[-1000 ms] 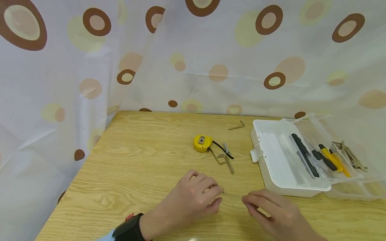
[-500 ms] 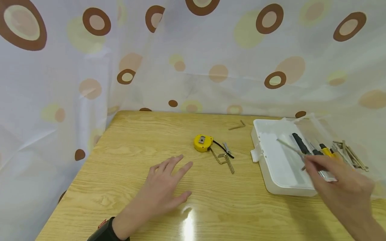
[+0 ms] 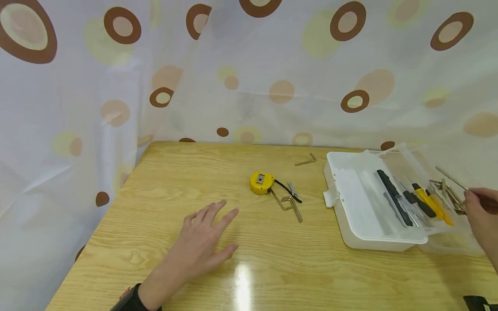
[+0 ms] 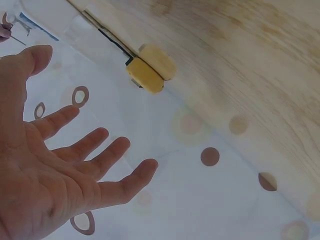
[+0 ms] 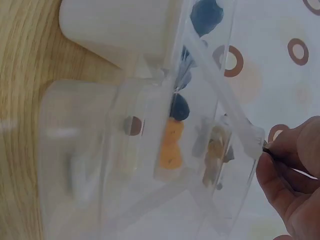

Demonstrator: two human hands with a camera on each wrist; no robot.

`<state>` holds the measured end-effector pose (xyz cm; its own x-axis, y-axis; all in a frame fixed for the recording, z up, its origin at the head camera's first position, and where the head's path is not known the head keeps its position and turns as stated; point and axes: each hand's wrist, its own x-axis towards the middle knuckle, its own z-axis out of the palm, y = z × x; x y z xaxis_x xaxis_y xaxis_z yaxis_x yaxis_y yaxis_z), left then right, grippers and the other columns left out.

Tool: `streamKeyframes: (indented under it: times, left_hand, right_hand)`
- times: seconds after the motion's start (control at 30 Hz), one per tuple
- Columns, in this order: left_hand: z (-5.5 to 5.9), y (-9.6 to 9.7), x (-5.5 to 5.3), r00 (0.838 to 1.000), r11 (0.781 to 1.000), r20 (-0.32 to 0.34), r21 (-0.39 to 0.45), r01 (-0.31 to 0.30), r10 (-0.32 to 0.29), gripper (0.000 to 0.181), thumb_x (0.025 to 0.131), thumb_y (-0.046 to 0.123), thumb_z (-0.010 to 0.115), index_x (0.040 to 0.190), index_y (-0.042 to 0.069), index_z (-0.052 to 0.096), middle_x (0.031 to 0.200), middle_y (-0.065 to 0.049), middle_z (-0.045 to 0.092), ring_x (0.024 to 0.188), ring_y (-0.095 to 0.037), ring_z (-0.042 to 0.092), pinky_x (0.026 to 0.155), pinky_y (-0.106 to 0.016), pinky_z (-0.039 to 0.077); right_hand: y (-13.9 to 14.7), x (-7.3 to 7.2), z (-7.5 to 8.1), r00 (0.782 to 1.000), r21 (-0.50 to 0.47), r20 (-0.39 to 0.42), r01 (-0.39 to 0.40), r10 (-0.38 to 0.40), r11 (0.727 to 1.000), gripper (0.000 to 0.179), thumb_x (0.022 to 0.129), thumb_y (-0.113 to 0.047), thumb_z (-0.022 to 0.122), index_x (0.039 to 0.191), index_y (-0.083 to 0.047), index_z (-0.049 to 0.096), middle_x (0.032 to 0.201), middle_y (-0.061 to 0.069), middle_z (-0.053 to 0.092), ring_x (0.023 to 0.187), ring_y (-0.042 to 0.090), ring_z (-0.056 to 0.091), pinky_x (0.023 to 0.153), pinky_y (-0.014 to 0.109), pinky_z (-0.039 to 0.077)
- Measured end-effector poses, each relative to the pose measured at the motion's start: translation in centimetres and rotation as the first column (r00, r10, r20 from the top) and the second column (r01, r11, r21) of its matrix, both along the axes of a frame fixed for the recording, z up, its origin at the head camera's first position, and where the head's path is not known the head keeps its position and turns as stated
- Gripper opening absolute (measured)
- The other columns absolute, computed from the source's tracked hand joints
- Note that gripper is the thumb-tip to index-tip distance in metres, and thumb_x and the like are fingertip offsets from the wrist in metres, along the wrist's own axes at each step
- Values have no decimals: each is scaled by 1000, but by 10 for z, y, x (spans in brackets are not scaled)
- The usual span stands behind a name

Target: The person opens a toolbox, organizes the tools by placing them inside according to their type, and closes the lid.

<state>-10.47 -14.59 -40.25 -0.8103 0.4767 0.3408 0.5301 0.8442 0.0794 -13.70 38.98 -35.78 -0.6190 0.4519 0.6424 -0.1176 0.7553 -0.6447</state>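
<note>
The right hand (image 3: 482, 214) was cut off at the head view's edge, and one end of the slender rod (image 3: 451, 178) was hidden in its pinching fingers. Straight and dully metallic, the rod was held aslant near bunched keys (image 3: 454, 198) in the translucent tray (image 3: 453, 246). The left hand's (image 3: 200, 242) fingers were spread.

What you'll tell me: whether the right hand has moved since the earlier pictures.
Yes. In the head view, the right hand has gone right and up, from beside the near edge of the white box to beyond its right side.
</note>
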Motion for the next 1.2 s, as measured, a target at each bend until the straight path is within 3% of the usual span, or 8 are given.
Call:
streamKeyframes:
  times: [0.2, 0.33, 0.4, 0.53, 0.63, 0.83, 0.97, 1.2]
  left_hand:
    - [-3, 1, 1, 1000, 1000, 10, 6, 1, -1, 70, 91, 56, 69, 152, 27, 49, 153, -13, 51, 127, -37, 60, 90, -60, 54]
    - [-3, 3, 0, 1000, 1000, 23, 19, 9, -9, 70, 91, 55, 70, 152, 27, 50, 153, -12, 52, 128, -37, 59, 91, -61, 54]
    - [-2, 4, -2, 1000, 1000, 23, 17, 19, -20, 69, 91, 55, 70, 151, 27, 50, 152, -12, 52, 128, -36, 60, 91, -61, 54]
    - [0, 8, -6, 998, 999, 20, 2, 53, -53, 66, 92, 54, 70, 150, 26, 51, 150, -11, 54, 128, -34, 60, 91, -61, 54]
    - [1, 12, -11, 996, 997, 44, -1, 79, -79, 63, 94, 51, 69, 149, 25, 53, 150, -11, 55, 129, -32, 59, 92, -60, 53]
    - [6, 23, -30, 977, 987, 139, -1, 161, -159, 56, 98, 43, 67, 147, 20, 55, 148, -8, 57, 128, -30, 60, 93, -56, 53]
    - [8, 32, -45, 961, 977, 182, -5, 213, -209, 52, 101, 39, 64, 147, 17, 55, 147, -4, 58, 128, -28, 61, 95, -52, 54]
    - [-1, 68, -68, 934, 949, 220, -82, 306, -282, 49, 105, 31, 57, 151, 17, 50, 151, -1, 55, 134, -26, 56, 100, -50, 53]
  right_hand:
    - [40, -14, -23, 993, -67, 93, 76, -69, 995, 26, 101, -16, 55, 90, -37, 67, 75, -41, 46, 69, -23, 38, 66, -2, 27]
    - [80, -27, -50, 985, -19, 150, 90, -86, 996, 26, 102, -24, 53, 92, -45, 64, 75, -39, 46, 70, -23, 36, 66, 0, 27]
    - [94, -30, -57, 975, 13, 205, 91, -91, 996, 22, 102, -24, 54, 98, -34, 73, 80, -22, 58, 70, -22, 35, 65, 7, 29]
    - [111, -35, -69, 957, 63, 268, 102, -115, 993, 21, 103, -27, 52, 111, -36, 69, 85, -29, 54, 74, -22, 34, 67, 11, 32]
    - [101, -30, -64, 958, 84, 263, 95, -114, 992, 20, 104, -27, 51, 112, -38, 65, 83, -38, 42, 75, -23, 34, 67, 6, 32]
    - [31, 0, -14, 971, 128, 213, 78, -104, 989, 31, 98, -6, 54, 112, 19, 68, 81, -24, 45, 70, -25, 27, 63, 1, 24]
    - [9, 10, -3, 979, 161, 169, 86, -113, 983, 28, 97, -2, 54, 109, 20, 68, 85, -25, 43, 73, -27, 24, 66, 0, 22]
    - [2, 13, 1, 998, 174, 3, 55, -56, 983, 24, 93, -1, 59, 99, 18, 72, 82, -55, 33, 73, -32, 32, 61, -4, 24]
